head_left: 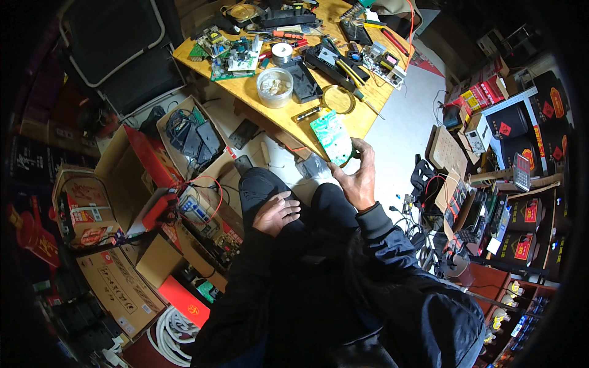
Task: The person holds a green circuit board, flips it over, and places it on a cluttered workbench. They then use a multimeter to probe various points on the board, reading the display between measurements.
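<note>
Watching from the side rn: someone's parked at a yellow wooden table [362, 122] w/ parts all over it. Right hand [361, 178] is at the table's near corner, thumb + fingers pinching a flat green-and-white rectangular circuit board [330, 136] by its near edge. Board's tilted over that corner; can't tell if any of it touches the wood. Left hand [277, 213] is empty, fingers loosely bent, lying on the black-trousered left leg, short of the table's near edge.

Imo this is a hold-and-look step, nothing more, bc no tool's in either hand. Next move prob calls for a steady edge grip, fingers off the components, and the left hand coming up if the board needs turning or bracing.

FYI the near part of the table's tight: round clear plastic tub of small pale bits [274, 87], flat black rectangular plastic case [305, 83], brass-coloured wire coil [338, 99] just past the board. Silvery-white spool [282, 54] sits farther in. Anything swung low across there could snag the coil tbh.
</note>
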Demonstrator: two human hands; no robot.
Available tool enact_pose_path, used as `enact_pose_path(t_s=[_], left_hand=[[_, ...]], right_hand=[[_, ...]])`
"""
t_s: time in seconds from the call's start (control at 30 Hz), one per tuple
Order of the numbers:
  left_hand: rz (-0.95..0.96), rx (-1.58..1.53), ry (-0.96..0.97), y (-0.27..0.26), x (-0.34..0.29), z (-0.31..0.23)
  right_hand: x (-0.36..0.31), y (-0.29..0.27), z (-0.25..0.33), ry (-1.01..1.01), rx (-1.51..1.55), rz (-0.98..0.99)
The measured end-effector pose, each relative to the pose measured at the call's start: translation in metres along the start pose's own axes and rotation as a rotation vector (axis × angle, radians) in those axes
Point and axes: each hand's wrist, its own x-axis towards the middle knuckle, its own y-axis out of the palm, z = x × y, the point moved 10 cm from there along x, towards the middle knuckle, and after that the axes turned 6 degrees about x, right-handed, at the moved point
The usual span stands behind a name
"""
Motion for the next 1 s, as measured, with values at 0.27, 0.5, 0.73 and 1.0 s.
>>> enact_pose_path(t_s=[0.27, 0.5, 0.73, 1.0], left_hand=[[-0.024, 0.164, 0.152, 0.055, 0.006, -0.047], [0.037, 0.080, 0.256, 0.115, 0.001, -0.116], [-0.049, 0.218, 0.353, 0.134, -0.016, -0.129], [-0.186, 0.602, 0.727, 0.172, -0.024, -0.171]], right_hand=[[-0.013, -0.020, 0.027, -0.036, 0.063, 0.058], [-0.026, -0.019, 0.064, -0.177, 0.078, 0.221], [-0.031, -0.016, 0.047, -0.075, 0.221, 0.204], [-0.008, -0.009, 0.037, 0.011, 0.167, 0.196]])
